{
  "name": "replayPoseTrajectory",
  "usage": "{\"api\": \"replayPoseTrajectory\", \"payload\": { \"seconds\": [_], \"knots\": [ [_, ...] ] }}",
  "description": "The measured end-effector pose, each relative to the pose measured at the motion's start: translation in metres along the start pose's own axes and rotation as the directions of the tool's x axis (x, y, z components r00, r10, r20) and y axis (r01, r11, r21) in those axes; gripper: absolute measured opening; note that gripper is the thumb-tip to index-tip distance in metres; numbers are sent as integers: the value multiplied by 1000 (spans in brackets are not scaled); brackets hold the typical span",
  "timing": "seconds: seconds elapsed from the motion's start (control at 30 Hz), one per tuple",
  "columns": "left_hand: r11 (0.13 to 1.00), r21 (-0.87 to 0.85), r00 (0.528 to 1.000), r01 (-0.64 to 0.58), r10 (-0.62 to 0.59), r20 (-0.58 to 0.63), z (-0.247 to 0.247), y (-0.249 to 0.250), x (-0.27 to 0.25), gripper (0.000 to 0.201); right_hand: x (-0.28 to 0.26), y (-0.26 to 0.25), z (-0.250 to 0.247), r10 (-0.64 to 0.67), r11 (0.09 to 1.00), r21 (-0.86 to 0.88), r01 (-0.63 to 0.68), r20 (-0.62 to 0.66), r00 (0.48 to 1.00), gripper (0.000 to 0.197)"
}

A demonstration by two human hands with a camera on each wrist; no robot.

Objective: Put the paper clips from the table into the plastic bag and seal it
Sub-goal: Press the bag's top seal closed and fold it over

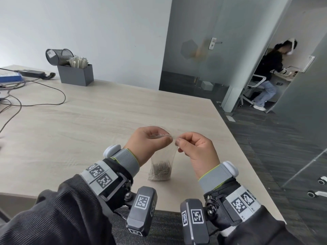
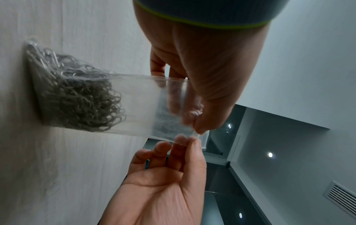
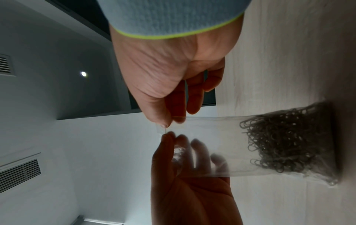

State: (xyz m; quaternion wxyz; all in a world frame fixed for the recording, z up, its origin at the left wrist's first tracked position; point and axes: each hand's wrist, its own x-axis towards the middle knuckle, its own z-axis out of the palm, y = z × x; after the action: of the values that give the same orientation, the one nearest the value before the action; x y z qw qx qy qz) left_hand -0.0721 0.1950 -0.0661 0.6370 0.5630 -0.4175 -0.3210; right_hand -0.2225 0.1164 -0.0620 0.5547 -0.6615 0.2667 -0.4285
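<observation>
Both hands were closest to the head camera. Left hand [image 1: 150, 140] pinched the top edge of the clear plastic bag [image 1: 162, 156], thumb in front and fingers behind. Right hand [image 1: 194, 149] pinched that same edge just beside it, at the bag's right corner. Below the hands, the bag stood tall on the wooden table [image 1: 88, 121], with the paper clips [image 1: 160, 170] piled at its bottom. Its top strip ran sideways between the two pinches, so pressing along it looked like the next move. No words could be read on the bag.

You have bare bench [image 1: 106, 117] all around; the only obstacles are the box [image 1: 76, 75] and cables [image 1: 26, 92] at ten o'clock.
</observation>
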Motion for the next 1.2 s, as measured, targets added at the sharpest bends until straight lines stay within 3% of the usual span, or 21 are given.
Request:
{"api": "replayPoseTrajectory", "payload": {
  "seconds": [0.13, 0.3, 0.5, 0.7, 0.83, 1.2],
  "knots": [
    [1000, -16, 1000, 7, -7, 12, 3, 2, -2, 21, -1, 2, 1, 0, 1000, 2, 0, -38, 999, 12],
    [1000, -24, 1000, 6, -7, -27, 5, 2, -4, 4, -2, 6, 1, 25, 999, 45, -23, -47, 999, 14],
    [999, 50, 1000, -7, 7, 2, 4, 6, -5, 11, -4, 7, 4, 3, 998, 66, -1, -29, 1000, 2],
    [995, 99, 1000, 7, -7, -2, 10, 8, -5, 5, -5, 7, 3, -28, 997, 70, 28, -6, 1000, 14],
    [988, 156, 1000, 1, 1, -12, 10, 8, -5, 7, -6, 7, 3, -19, 996, 83, 20, -8, 1000, 4],
    [985, 171, 1000, -19, 22, -12, 3, 6, -5, 14, -8, 8, 1, -9, 997, 82, 13, -53, 999, 9]
  ]
}}
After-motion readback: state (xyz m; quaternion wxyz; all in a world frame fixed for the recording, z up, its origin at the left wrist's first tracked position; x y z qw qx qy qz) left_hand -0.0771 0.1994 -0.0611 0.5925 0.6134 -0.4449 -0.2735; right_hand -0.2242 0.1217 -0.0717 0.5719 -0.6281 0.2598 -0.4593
